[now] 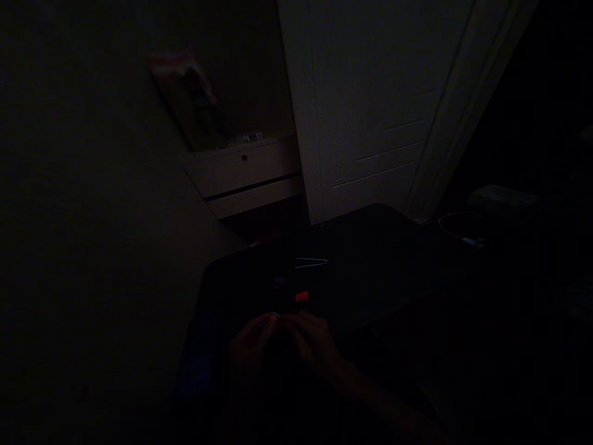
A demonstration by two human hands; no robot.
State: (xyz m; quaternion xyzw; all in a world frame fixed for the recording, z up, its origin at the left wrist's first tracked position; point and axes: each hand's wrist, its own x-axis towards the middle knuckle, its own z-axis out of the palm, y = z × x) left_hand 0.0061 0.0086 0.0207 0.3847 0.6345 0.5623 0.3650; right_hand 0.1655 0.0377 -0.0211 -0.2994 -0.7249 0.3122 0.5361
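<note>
The view is very dark. My left hand (251, 339) and my right hand (311, 337) meet over the near part of a dark table, fingertips pinched together. Between them is a tiny pale object (275, 316), too small and dim to name; both hands seem closed on it. Just beyond my right hand lies a small bright red-orange block-like piece (302, 296). A faint roundish dark thing (278, 283) sits a little farther off, its kind unclear. Behind these, a pair of thin metal tweezers (311, 262) lies with its joined end to the right.
The dark table (370, 247) reaches back to a pale panelled door (370, 111). A drawer unit (250, 170) stands at the back left, with a blurred reddish package (185, 93) on top. At right are a white cable (451, 228) and a box-like shape (503, 196). Something blue (197, 364) shows at left.
</note>
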